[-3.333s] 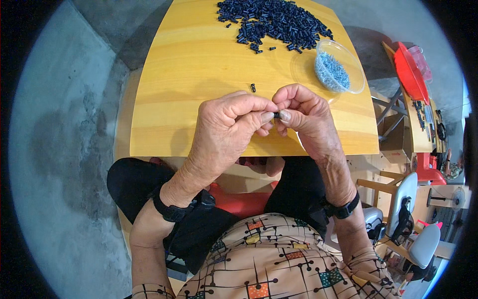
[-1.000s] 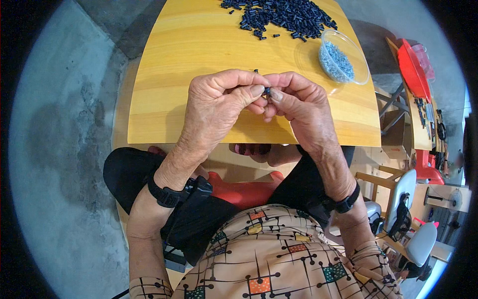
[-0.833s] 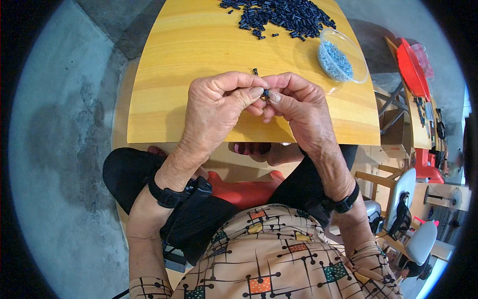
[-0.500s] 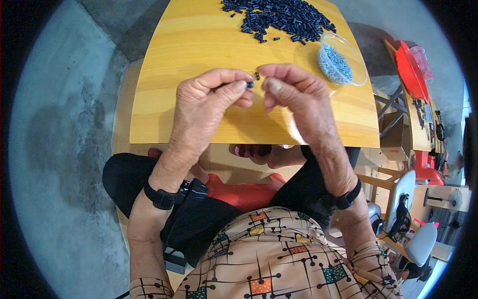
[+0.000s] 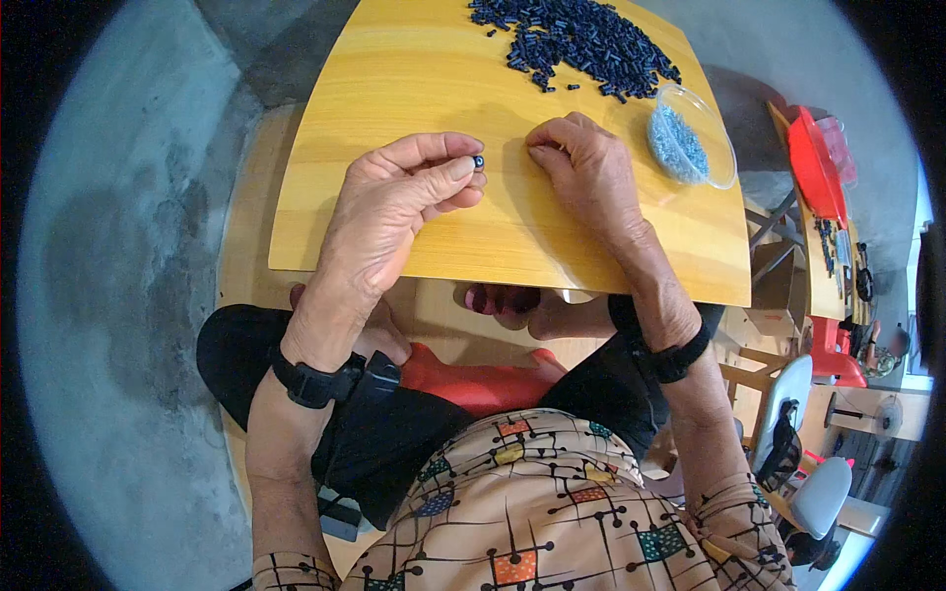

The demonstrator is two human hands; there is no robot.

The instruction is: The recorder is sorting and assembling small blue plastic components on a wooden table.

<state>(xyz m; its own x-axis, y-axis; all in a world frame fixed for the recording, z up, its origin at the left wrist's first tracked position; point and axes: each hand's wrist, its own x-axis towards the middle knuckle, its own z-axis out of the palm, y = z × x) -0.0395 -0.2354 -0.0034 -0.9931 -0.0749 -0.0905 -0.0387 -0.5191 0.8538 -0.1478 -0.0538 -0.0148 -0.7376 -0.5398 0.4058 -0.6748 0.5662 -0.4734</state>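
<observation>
Above the wooden table (image 5: 414, 79), hands have parted: left hand (image 5: 394, 212) fingers pinching a small dark piece (image 5: 478, 161), right hand (image 5: 586, 172) fingers pressed together.

Patterned beige shirt (image 5: 552, 512), black trousers (image 5: 394, 453), black wrist straps (image 5: 313, 382) on both bare forearms.

Red tray (image 5: 810, 158) on a side table, grey concrete floor (image 5: 118, 295).

Bright, even daylight, soft shadows under the hands, sharp centre, fisheye bending and dark vignette at edges.
</observation>
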